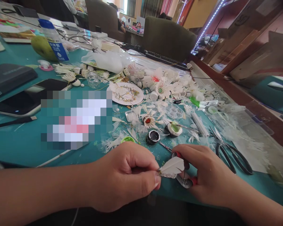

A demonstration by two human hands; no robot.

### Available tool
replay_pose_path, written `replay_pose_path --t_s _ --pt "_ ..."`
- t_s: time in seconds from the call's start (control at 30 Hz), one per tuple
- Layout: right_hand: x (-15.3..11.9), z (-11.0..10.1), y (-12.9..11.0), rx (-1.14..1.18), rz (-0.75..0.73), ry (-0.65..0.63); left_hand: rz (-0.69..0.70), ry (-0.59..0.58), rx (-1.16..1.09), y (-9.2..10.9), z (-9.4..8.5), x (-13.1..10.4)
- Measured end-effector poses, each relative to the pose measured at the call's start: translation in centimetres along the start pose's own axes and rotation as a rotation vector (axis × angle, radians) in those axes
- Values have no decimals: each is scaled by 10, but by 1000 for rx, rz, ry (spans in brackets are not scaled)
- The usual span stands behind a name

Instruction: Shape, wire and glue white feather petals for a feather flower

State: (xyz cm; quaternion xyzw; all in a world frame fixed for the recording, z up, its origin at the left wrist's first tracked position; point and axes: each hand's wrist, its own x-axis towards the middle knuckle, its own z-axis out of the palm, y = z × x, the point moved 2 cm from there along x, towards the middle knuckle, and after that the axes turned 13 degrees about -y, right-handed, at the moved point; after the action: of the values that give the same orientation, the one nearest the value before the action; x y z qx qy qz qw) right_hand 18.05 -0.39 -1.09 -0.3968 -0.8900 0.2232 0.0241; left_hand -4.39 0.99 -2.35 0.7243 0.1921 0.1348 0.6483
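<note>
My left hand (129, 175) pinches a white feather (172, 167) by its base between thumb and fingers, with a bit of gold at the pinched end. The feather's vane points right, towards my right hand (209, 174). That hand is closed around small scissors (185, 182) with red on their handles. Their blades point away to the upper left, beyond the feather, and the fingers partly hide them. Just past my hands stand an open black paint jar (152, 137) and a jar of green paint (174, 129) with a brush (187, 127) lying across it.
Black-handled pliers (234, 153) lie at right. Shuttlecocks (165, 86) and feather scraps cover the middle. A white plate (140, 99) holds wire pieces. Left are a phone (30, 95), a blurred-out screen (75, 121), a glue bottle (54, 40) and a green fruit (42, 47).
</note>
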Motion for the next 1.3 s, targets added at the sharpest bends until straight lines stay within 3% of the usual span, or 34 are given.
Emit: replay_pose_path --t_s 0.6,1.03,1.3 --pt "-4 3 1 -61 87 4 114 97 197 4 1 2" --pt "-4 -4 -3 33 11 75 191 100 -164 1 -2 3" --pt "-4 -4 -4 27 11 59 170 69 -193 1 0 3"
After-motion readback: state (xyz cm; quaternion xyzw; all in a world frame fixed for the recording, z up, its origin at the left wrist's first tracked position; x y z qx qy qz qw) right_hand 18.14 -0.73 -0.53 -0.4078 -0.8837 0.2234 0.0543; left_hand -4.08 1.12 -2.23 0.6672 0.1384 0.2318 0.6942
